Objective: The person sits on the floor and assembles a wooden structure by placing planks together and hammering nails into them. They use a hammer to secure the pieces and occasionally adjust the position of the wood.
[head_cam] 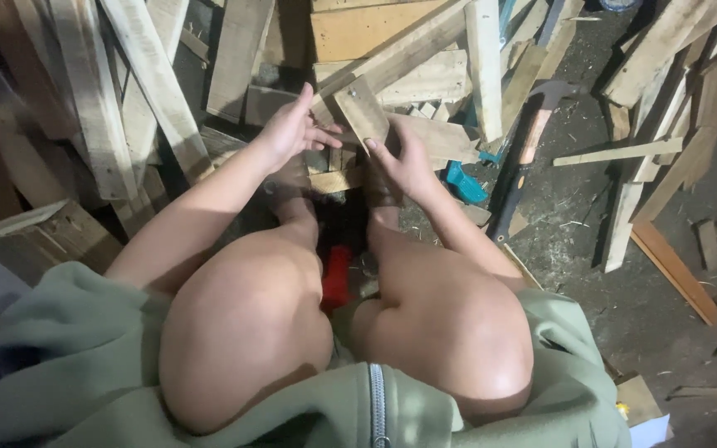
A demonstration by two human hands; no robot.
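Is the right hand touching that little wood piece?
Touching. The head view shows the right hand gripping the small wood block from below, its fingers against the lower edge.

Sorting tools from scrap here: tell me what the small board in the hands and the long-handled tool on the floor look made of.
The small flat rectangular board, held by the right hand, looks like raw unfinished wood: pale, matt, visible grain. The long-handled hammer on the floor seems to have a dark, probably metal head and an orange-and-black handle, possibly coated or synthetic; too blurred to be sure.

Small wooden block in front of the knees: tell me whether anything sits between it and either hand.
Nothing visible does. The right hand already grips the small wooden block from below, and the left hand is open right beside it, with only bare air in the narrow gap.
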